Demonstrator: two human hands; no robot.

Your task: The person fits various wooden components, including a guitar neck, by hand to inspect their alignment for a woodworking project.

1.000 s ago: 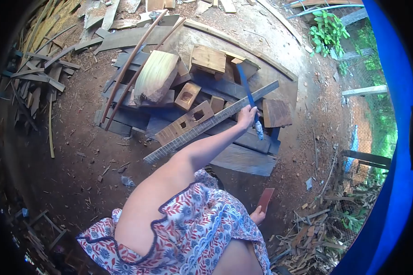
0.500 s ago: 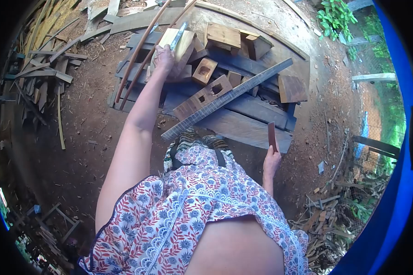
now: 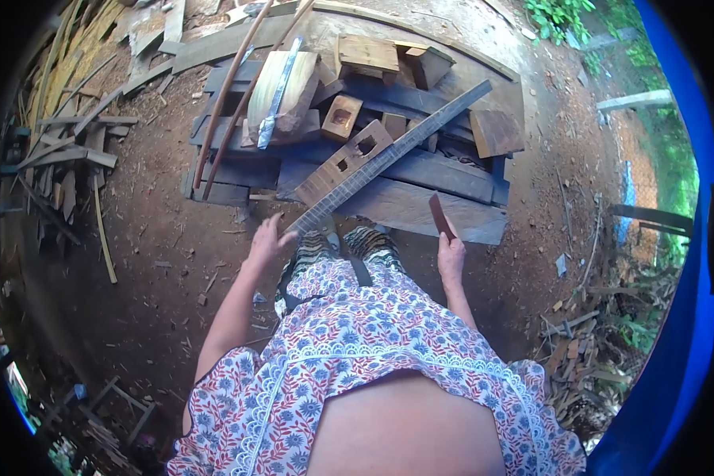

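My left hand [image 3: 266, 239] is in the air with its fingers apart, holding nothing, close to the lower left end of a long marked wooden strip [image 3: 397, 147]. My right hand [image 3: 451, 252] is closed on a flat reddish-brown piece [image 3: 441, 216], held upright near the front right edge of the plank bench [image 3: 420, 208]. On the bench's left part a pale wooden block [image 3: 276, 91] carries a long narrow tool [image 3: 282, 86]. A board with two cut holes [image 3: 333, 170] lies beside the strip, and a small block with a hollow [image 3: 341, 117] is behind it.
Wooden blocks [image 3: 368, 55] stand at the back of the bench, and a brown block [image 3: 496, 133] at its right. Two thin reddish rods [image 3: 228, 103] cross the left side. Scrap wood [image 3: 67, 159] is piled at left, more [image 3: 571, 357] at lower right. A blue sheet [image 3: 694, 119] hangs at right.
My left hand has left the pale block and the tool and come back toward my body, its fingers now apart. My right hand has shifted slightly left and up, with the reddish-brown piece tilted more.
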